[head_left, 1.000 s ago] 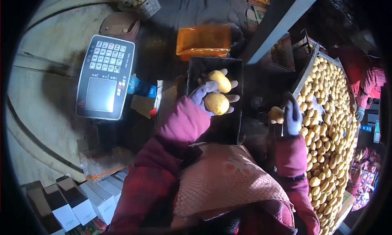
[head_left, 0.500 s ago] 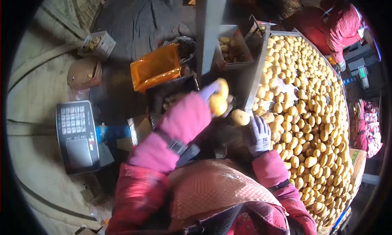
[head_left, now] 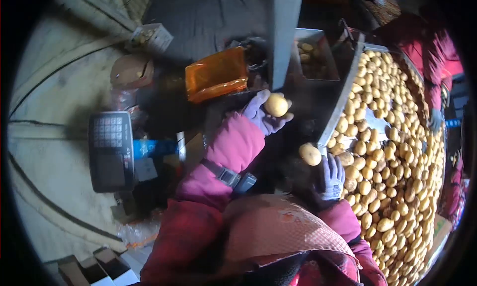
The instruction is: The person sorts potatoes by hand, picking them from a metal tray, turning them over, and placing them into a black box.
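Observation:
My left hand (head_left: 263,118), in a pale purple glove, is turned palm up with its fingers curled around a yellow potato (head_left: 276,105). It hangs over the dark area left of the sorting table, near an orange-lined crate (head_left: 216,76). My right hand (head_left: 332,179), also gloved, is at the table's near corner with its fingers pointing away from me. A second potato (head_left: 310,154) is at its thumb side, just outside the metal rim (head_left: 343,94); the thumb is hidden. Many loose potatoes (head_left: 382,196) cover the table beside the right hand.
A digital scale (head_left: 111,152) stands at the left. Beyond the metal post (head_left: 285,37) is a box of potatoes (head_left: 315,55). Cardboard boxes (head_left: 94,268) lie at the lower left. Across the table a person in a red sleeve (head_left: 435,62) has a gloved hand at the potatoes.
The view has shifted, moving the scene rightward. My left hand held two potatoes and now shows one, with its palm turned up. My right hand and its potato keep their place by the corner.

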Motion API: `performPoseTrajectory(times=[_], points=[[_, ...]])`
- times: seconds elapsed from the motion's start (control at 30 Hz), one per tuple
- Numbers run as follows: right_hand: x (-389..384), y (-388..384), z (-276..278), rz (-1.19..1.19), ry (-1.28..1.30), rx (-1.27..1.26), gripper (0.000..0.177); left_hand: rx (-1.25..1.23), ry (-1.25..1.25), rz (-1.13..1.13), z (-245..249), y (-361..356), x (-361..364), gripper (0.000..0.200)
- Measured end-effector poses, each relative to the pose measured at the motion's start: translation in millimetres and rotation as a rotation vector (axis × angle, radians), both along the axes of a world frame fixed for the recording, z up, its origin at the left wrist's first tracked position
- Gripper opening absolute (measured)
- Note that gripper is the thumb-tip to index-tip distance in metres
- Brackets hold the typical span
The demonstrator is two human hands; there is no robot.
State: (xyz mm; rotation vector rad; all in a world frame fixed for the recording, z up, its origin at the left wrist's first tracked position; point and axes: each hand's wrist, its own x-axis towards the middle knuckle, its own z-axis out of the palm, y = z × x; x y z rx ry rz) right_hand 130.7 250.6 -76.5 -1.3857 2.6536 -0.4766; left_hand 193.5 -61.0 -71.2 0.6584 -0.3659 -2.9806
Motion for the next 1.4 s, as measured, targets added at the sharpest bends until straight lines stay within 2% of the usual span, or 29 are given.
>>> performPoseTrajectory(times=[0.07,0.1,0.13,0.2,0.23,0.27,0.33,0.4,0.43,0.47,0.5,0.53,0.6,0.63,0.7,0.73,0.8,0.87,0.93,1.07,1.13,1.2,1.27,1.33,1.37,1.4], points=[[0.2,-1.7,-1.8,-0.006,0.031,-0.007,0.088,-0.165,-0.200,0.061,-11.3,-9.6,20.6,0.045],[-0.1,0.9,-14.0,-0.008,0.088,-0.028,0.087,-0.194,-0.428,0.156,-11.7,-16.3,17.1,0.043],[0.2,-3.5,5.9,0.001,0.020,0.004,0.080,-0.132,-0.414,0.283,-38.6,-38.1,21.3,0.033],[-1.9,-3.7,10.7,-0.002,-0.057,-0.048,0.082,-0.630,-0.337,0.391,-67.8,-82.3,13.6,0.031],[-0.7,-0.6,13.7,-0.022,-0.061,0.006,0.084,-0.635,-0.218,0.427,-49.8,-88.5,18.8,0.039],[-1.1,1.0,14.4,-0.026,-0.071,0.045,0.085,-0.112,-0.337,0.501,-65.9,-117.7,19.7,0.050],[-4.6,7.0,13.8,-0.005,-0.081,0.011,0.081,-0.469,-0.439,0.469,1.2,-47.4,6.5,0.050],[-15.2,14.9,10.5,0.046,-0.160,-0.133,0.061,-0.474,-0.464,0.078,0.1,-25.9,-2.2,0.039],[-28.3,26.8,14.3,0.066,-0.289,-0.135,0.057,-0.272,-0.096,-0.156,-36.6,-29.2,1.4,0.037],[-40.3,40.4,21.5,0.085,-0.425,-0.138,0.053,-0.396,-0.254,-0.140,-19.8,0.4,-7.1,0.039],[-45.7,51.7,39.4,0.005,-0.484,-0.152,0.050,-0.520,-0.415,-0.116,-1.8,38.8,-16.7,0.041],[-50.7,66.2,44.0,0.052,-0.344,-0.135,0.051,-0.594,-0.414,-0.094,-4.5,60.5,-17.7,0.043],[-42.4,81.6,41.9,0.081,0.028,0.102,0.055,-0.775,-0.529,-0.182,0.0,87.5,-19.1,0.044],[-39.9,85.0,29.4,0.090,0.112,0.164,0.058,-0.779,-0.534,-0.187,-9.3,90.2,-14.9,0.044],[-50.1,72.9,20.5,0.105,0.172,0.148,0.057,-0.829,-0.437,-0.027,-32.6,93.5,-6.4,0.048],[-60.6,64.9,16.0,0.124,0.237,0.139,0.056,-0.836,-0.441,-0.023,-30.7,93.7,-3.4,0.048],[-88.3,45.6,13.8,0.211,0.343,0.251,0.054,-1.028,-0.341,-0.061,-25.0,92.8,-1.9,0.048],[-112.9,28.0,4.1,0.259,0.290,0.315,0.052,-0.929,-0.473,-0.063,-19.1,97.9,-10.2,0.045],[-130.3,14.7,6.3,0.235,0.170,0.410,0.048,-0.887,-0.436,-0.054,-23.6,96.0,-3.9,0.044],[-175.6,3.9,6.3,0.051,0.253,0.407,0.066,-0.933,-0.478,-0.049,-19.4,93.8,14.4,0.045],[-201.9,13.4,17.5,-0.020,0.139,0.410,0.068,-0.882,-0.486,-0.030,-22.5,90.7,19.3,0.045],[-221.3,38.4,21.2,-0.100,-0.023,0.226,0.071,-0.908,-0.499,-0.066,-16.7,89.9,25.6,0.047],[-205.2,73.9,25.4,-0.205,0.248,-0.110,0.056,-0.911,-0.501,-0.109,-22.7,90.3,32.2,0.050],[-183.1,111.3,12.9,-0.242,0.088,0.094,0.065,-0.875,-0.371,-0.167,-35.6,85.4,45.4,0.056],[-164.6,124.8,7.7,-0.179,-0.004,0.147,0.078,-0.857,-0.475,-0.184,-33.7,86.8,41.3,0.061],[-133.5,122.9,15.9,-0.157,0.062,0.092,0.086,-0.858,-0.480,-0.188,-32.0,85.5,39.1,0.061]])
